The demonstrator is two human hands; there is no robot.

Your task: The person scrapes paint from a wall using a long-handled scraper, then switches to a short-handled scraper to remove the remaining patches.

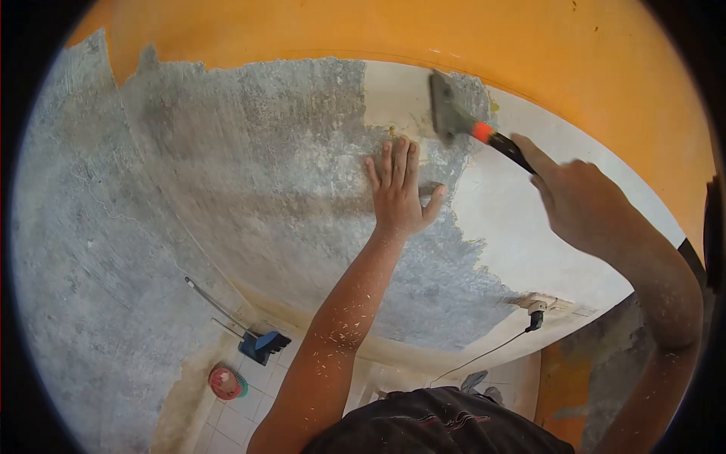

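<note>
My right hand (578, 198) is wrapped round the black handle of a scraper (505, 144) with an orange-red collar. The scraper's wide grey head lies over a patch of pale paint (393, 94) just under the orange part of the wall (340, 30). To the left of the scraper and a little lower, my left hand (398, 193) rests flat on the bare grey wall (287, 151), fingers spread and holding nothing. Pale flakes dot my left forearm. White paint (529, 204) covers the wall below the scraper's handle.
A plug sits in a wall socket (538, 306) at the lower right, its cord running down left. On the tiled floor (236, 424) are a red basket or bucket (225, 384) and a blue dustpan (257, 346) beside a long handle. Another grey wall (83, 227) stands at left.
</note>
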